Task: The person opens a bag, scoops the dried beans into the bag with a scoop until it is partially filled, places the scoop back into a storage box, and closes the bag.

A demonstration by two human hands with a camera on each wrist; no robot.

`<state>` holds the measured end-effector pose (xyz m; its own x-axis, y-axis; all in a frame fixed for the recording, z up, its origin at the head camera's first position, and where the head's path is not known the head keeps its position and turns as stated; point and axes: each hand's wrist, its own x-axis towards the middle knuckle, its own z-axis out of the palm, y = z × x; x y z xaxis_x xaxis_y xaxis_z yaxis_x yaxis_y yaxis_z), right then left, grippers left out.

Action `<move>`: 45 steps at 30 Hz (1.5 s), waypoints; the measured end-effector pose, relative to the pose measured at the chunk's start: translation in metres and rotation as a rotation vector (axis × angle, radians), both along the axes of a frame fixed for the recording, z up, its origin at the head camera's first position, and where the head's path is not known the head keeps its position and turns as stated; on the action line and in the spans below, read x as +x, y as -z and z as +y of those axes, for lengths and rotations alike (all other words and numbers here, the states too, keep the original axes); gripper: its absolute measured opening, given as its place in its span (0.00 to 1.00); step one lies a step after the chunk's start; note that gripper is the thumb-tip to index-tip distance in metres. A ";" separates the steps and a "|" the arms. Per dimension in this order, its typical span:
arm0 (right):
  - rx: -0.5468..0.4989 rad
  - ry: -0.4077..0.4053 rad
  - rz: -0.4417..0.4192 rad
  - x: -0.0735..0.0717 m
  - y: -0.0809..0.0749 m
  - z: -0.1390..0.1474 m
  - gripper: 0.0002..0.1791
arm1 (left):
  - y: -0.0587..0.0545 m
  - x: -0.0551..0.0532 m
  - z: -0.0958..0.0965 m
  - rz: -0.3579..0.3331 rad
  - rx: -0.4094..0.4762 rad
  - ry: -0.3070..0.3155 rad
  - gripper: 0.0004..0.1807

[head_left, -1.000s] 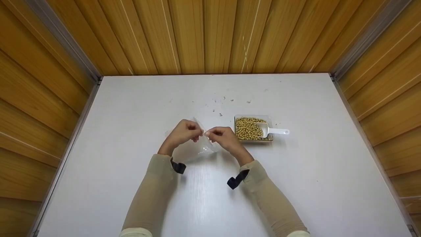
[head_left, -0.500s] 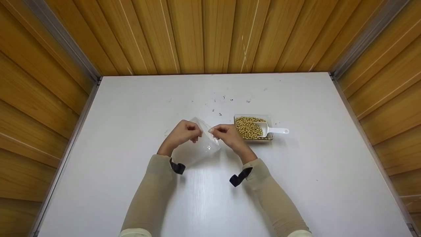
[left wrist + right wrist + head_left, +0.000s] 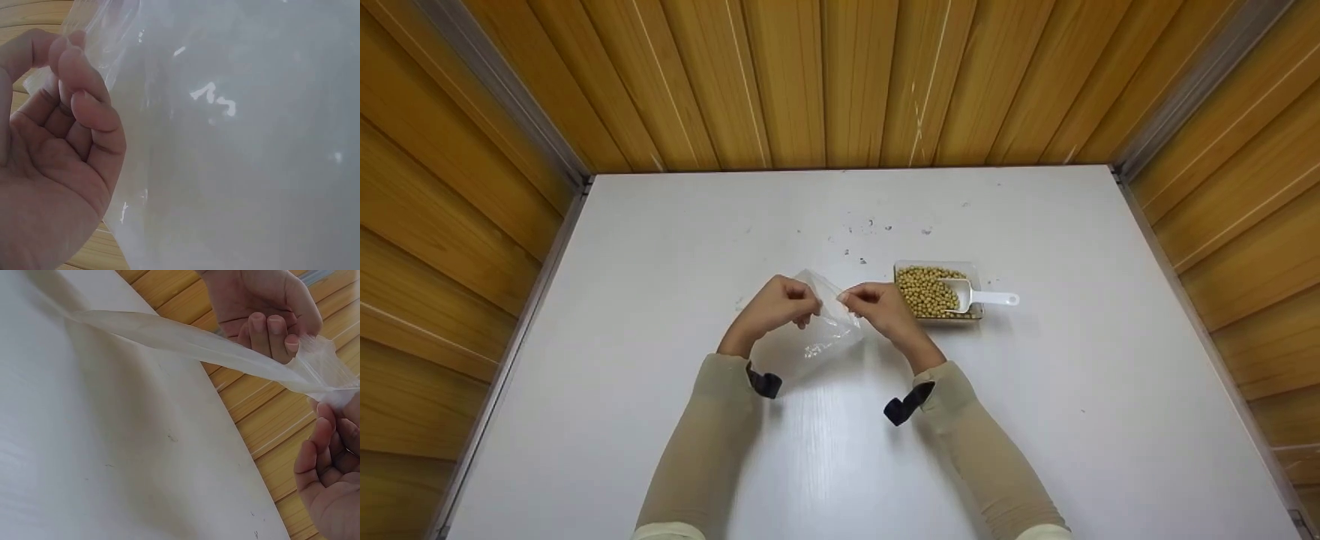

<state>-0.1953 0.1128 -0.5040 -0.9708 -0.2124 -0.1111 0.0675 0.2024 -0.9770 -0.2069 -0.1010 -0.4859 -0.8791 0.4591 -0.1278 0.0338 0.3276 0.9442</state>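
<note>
A clear plastic bag [image 3: 829, 330] hangs between the two hands above the white table. My left hand [image 3: 780, 306] pinches one side of its upper edge between thumb and fingers; the left wrist view shows the film [image 3: 236, 152] spread beside the curled fingers. Opposite, my right hand [image 3: 881, 309] pinches the other side of that edge. In the right wrist view the bag [image 3: 185, 343] stretches away from both hands, seen nearly edge-on. Its mouth looks parted in the head view. No contents show inside.
Right of the hands stands a clear container [image 3: 941, 321] of round yellowish beans [image 3: 922, 291]. A white scoop [image 3: 996, 298] rests in it, its handle over the right rim. Small dark marks [image 3: 862, 260] dot the white table [image 3: 697, 217]. Wooden-plank walls [image 3: 825, 82] enclose it.
My right hand has moved a little right and away from the left hand, pulling the bag's edge apart and widening its top. The left hand has hardly moved. Container and scoop stay put.
</note>
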 end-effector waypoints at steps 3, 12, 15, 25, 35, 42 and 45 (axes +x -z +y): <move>0.003 0.001 0.007 0.000 0.000 0.000 0.16 | 0.000 0.001 -0.001 -0.001 0.006 0.007 0.11; 0.034 0.023 0.038 -0.002 0.002 0.001 0.14 | 0.002 0.002 -0.004 0.009 0.024 0.048 0.16; 0.057 0.028 0.023 -0.003 0.001 0.000 0.13 | -0.002 0.005 -0.005 -0.003 0.027 0.051 0.16; 0.077 0.065 0.014 -0.005 0.003 0.000 0.15 | -0.031 0.018 -0.005 -0.017 0.045 0.084 0.16; 0.144 0.099 0.018 -0.008 0.006 0.005 0.13 | -0.032 0.018 -0.009 -0.037 0.048 0.096 0.16; 0.137 0.135 0.033 -0.010 0.006 0.008 0.12 | -0.020 0.012 -0.013 -0.050 0.015 0.107 0.14; 0.125 0.129 0.031 -0.009 0.007 0.008 0.12 | -0.009 0.006 -0.015 -0.044 -0.011 0.104 0.14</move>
